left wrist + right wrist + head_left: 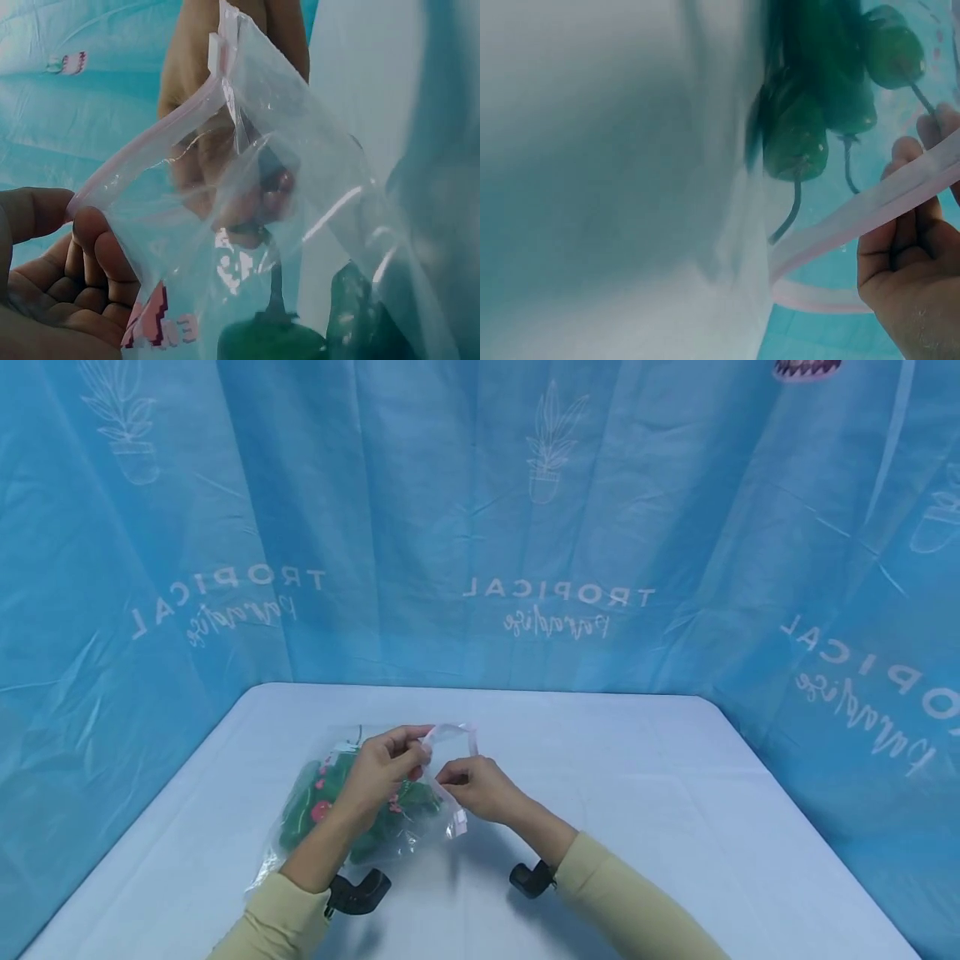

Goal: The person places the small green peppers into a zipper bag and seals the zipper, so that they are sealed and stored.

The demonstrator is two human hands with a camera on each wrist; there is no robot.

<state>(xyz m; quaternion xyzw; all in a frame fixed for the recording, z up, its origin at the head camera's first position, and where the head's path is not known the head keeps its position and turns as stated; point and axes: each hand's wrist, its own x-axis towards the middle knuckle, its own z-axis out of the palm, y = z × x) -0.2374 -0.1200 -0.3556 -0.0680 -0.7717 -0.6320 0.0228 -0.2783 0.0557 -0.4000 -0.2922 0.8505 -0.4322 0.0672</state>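
A clear zip bag (427,835) with a pink-tinged closure strip and pink printing lies on the table's left half. Inside it are several green peppers (799,142) with stems. At the bag's mouth, my left hand (382,772) pinches the rim between thumb and fingers; the left wrist view shows this hand (67,270) at its left. My right hand (480,789) grips the opposite part of the rim, and the mouth gapes between the two hands. A white slider (215,54) sits on the strip near one corner.
The white-covered table (637,777) carries the bag. Behind it and along both sides hangs a blue curtain (420,527) with white lettering and plant prints. A black wrist camera (360,892) is strapped by each sleeve cuff.
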